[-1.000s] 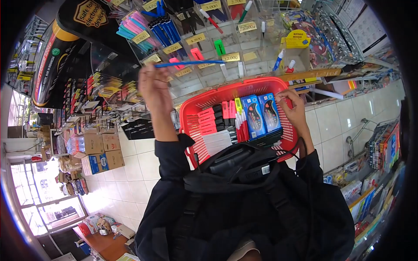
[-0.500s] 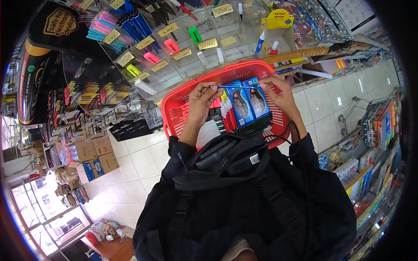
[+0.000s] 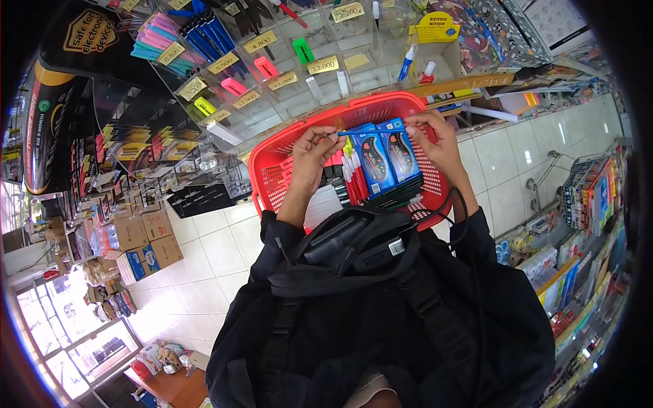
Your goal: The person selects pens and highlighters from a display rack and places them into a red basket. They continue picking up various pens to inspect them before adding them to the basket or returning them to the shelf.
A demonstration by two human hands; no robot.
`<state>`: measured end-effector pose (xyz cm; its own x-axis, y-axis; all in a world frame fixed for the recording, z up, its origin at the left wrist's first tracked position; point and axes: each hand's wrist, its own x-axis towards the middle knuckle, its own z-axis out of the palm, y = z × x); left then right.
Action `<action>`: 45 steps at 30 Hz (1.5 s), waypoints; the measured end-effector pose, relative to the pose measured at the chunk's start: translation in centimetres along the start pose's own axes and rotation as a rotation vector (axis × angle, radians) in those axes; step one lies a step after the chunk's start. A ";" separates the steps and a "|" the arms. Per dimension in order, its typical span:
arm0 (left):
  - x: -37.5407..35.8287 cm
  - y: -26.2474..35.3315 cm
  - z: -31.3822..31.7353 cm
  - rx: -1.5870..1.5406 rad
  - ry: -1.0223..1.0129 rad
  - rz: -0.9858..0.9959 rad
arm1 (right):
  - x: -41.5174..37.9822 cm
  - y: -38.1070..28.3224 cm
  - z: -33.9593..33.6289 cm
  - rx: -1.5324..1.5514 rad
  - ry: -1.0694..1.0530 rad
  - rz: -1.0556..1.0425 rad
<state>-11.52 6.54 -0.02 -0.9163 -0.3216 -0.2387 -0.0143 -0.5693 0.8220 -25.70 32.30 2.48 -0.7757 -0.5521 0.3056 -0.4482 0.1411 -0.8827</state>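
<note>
A slim blue pen [image 3: 373, 132] is stretched level between my two hands, above a red plastic basket [image 3: 269, 166]. My left hand [image 3: 314, 158] pinches its left end, and the fingers of my right hand [image 3: 433, 139] close on its right end. Under the pen, inside the basket, lie two blue boxes [image 3: 376, 163], a bundle of red and white pens [image 3: 354, 178] and a stack of white items [image 3: 323, 207]. Some dark items lie at the basket's near side, partly hidden by the black bag [image 3: 347, 251] on my front.
Beyond the basket is a display rack with price tags [image 3: 323, 65], highlighters [image 3: 303, 51] and bunches of blue pens [image 3: 206, 32]. Cardboard boxes [image 3: 146, 245] stand on the tiled floor at the left. Stocked shelves [image 3: 564, 272] run along the right.
The pen lies slightly lower in view, and my right hand's grip on it has shifted a little. The basket appears slightly farther left.
</note>
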 end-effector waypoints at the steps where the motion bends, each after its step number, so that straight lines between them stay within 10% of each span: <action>1: 0.1 0.0 0.0 -0.002 0.000 -0.002 | 0.1 -0.1 0.0 -0.002 -0.002 -0.009; 16: 0.1 -0.1 -0.3 0.101 0.012 -0.070 | 0.3 0.3 -0.1 -0.067 0.003 -0.071; 27: -0.4 -5.4 -2.6 0.693 -0.530 -0.354 | 0.4 -0.1 0.0 -0.135 -0.020 -0.031; 34: -1.9 -7.6 -1.8 1.087 -0.616 0.004 | 0.4 0.3 -0.2 -0.163 -0.040 -0.066; 40: -1.1 -6.4 -1.3 0.960 -0.614 -0.261 | 0.4 0.1 -0.1 -0.147 -0.004 -0.080; 45: 0.5 2.7 0.2 1.057 -0.385 0.226 | 0.3 0.5 0.0 -0.117 0.003 -0.059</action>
<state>-12.06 5.01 2.15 -0.9998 0.0211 -0.0059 0.0042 0.4510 0.8925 -26.12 32.18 2.14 -0.7480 -0.5598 0.3566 -0.5415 0.2039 -0.8156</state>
